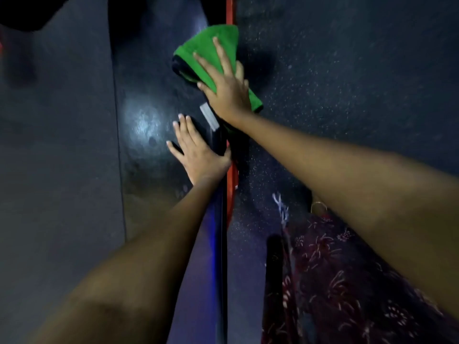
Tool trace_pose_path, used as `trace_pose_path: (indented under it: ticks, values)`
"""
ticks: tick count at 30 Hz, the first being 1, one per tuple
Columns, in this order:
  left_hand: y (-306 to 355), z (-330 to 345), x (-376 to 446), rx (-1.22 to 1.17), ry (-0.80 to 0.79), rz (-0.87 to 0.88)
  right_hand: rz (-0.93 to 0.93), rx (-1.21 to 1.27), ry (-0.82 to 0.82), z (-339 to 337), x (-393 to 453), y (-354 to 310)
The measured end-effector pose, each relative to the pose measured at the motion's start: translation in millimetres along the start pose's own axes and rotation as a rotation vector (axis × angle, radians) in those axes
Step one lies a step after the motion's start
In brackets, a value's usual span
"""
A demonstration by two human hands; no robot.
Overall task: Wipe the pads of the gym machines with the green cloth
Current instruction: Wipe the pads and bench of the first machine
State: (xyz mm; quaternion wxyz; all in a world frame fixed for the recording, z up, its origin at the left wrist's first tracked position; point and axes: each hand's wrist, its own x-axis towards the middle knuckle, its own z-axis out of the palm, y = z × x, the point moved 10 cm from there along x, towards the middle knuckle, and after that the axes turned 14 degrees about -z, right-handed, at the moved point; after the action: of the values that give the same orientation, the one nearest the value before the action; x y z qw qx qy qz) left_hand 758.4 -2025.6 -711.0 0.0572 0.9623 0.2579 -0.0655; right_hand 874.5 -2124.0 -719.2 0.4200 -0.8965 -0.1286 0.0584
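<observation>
Cloth point(211, 53) lies flat under right hand's point(228, 93) spread fingers point(219, 52), pad point(198, 127) running toward left hand point(196, 150), also open.

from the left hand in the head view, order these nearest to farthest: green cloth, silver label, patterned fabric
1. silver label, just beyond the left hand, up and right.
2. green cloth, farther up, under the right hand.
3. patterned fabric, far at lower right.

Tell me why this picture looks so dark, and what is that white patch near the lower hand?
Head view: dim overall, the far corners nearly black; the white patch is glare on the shiny black pad, just beyond the left hand. The forearms look stretched by the wide-angle lens; only the green cloth under the right hand shows strong colour.
</observation>
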Motion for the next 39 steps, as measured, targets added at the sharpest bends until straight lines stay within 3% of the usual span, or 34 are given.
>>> trace_pose_path:
  ticks: [6, 9, 10, 12, 20, 23, 32, 39]
  values:
    - [-5.9, -9.1, -2.3, -0.248, -0.091, 0.092, -0.013, 0.095, -0.059, 2.0, -22.5, -5.3]
    - [-24.4, -18.2, -28.4, -0.45, -0.22, 0.096, 0.111, 0.464, -0.05, -6.4, -55.9, 8.2]
    - [-44.6, -24.6, -48.7, -0.474, -0.222, 0.086, 0.192, 0.625, -0.015, -5.7, -82.9, 8.1]
    - [-87.4, -32.6, -92.5, -0.469, -0.196, 0.097, 0.276, 0.721, 0.03, -6.1, -140.2, 5.6]
    - [-271.2, -24.9, -251.4, -0.3, -0.152, -0.005, 0.124, 0.408, 0.089, 25.2, -332.0, -64.9]
    - [-310.3, -21.8, -294.1, -0.251, -0.154, -0.042, 0.014, 0.284, 0.026, 39.3, -384.9, -103.2]
    - [-343.2, -7.2, -379.6, -0.325, -0.136, -0.141, -0.192, 0.168, -0.213, 101.9, -491.2, -161.3]
    - [-352.4, -5.2, -409.8, -0.513, -0.161, -0.151, -0.343, -0.039, -0.297, 104.7, -558.2, -187.9]
